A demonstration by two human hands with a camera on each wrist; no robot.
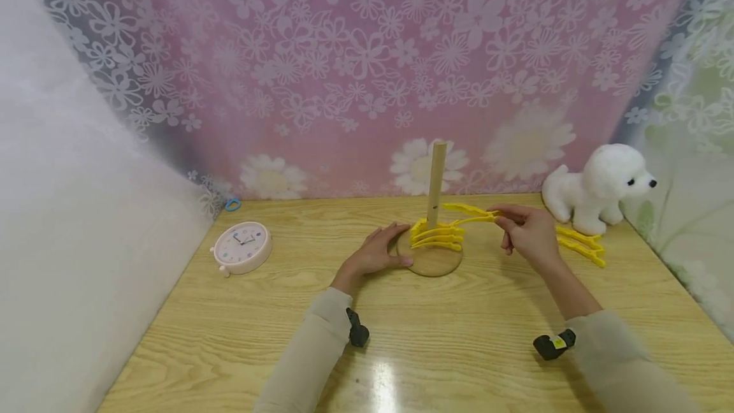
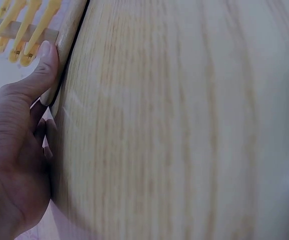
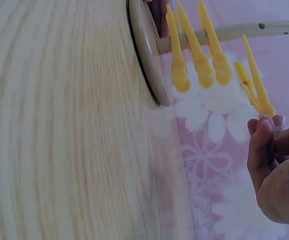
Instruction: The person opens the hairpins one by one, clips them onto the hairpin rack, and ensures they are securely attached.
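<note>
A wooden stand has an upright pole (image 1: pixel 436 177) on a round base (image 1: pixel 432 264). Three yellow plastic clips (image 1: pixel 444 238) sit one above another around the lower pole. My left hand (image 1: pixel 378 252) grips the base at its left edge, thumb on the near side, fingers round toward the back. To the right of the pole, my right hand (image 1: pixel 530 234) pinches the end of another yellow clip (image 3: pixel 257 85). That clip's two arms spread apart toward the pole, above the three others in the right wrist view.
More yellow clips (image 1: pixel 582 248) lie on the table behind my right hand, beside a white toy dog (image 1: pixel 602 187). A pink clock (image 1: pixel 243 247) lies at the left, with a small blue ring (image 1: pixel 232 205) behind it. A flowered curtain (image 1: pixel 355 81) hangs along the table's back edge.
</note>
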